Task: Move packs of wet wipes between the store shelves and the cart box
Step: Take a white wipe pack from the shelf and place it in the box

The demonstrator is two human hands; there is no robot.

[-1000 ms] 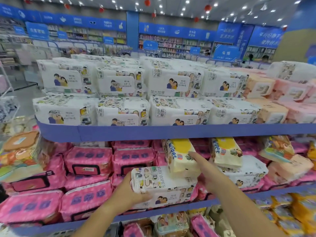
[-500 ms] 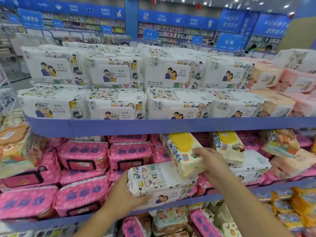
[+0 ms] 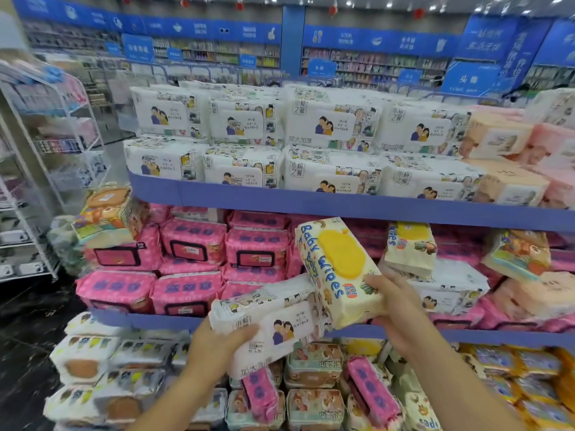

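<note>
Nearest to me, at about 7 o'clock, my left hand [image 3: 217, 346] grips a white pack [image 3: 273, 321] of wet wipes by its left end. The thumb lies on the front face; the other fingers are behind it, where I cannot see them. At about 5 o'clock my right hand [image 3: 395, 309] holds a yellow-lidded pack [image 3: 339, 269] by its lower end, with the fingers curled over the corner. This pack is tilted, its top leaning toward 11 o'clock, and it shows "Baby Wipes" in blue letters. The hands are apart, each closed around its own pack, and the two packs seem to touch where they meet.

Both packs are in the air in front of the middle shelf [image 3: 497, 335]. On this shelf pink packs [image 3: 193, 247] fill the 9 o'clock side, and a second yellow pack [image 3: 407, 247] stands at 3 o'clock. Above, toward 12 o'clock, the top shelf [image 3: 342, 206] carries white packs [image 3: 326, 126] in two layers. Farther away, at 10 o'clock, stands a white wire rack [image 3: 46, 150]. At 1 o'clock, blue signs [image 3: 479, 48] hang on the back wall.
</note>
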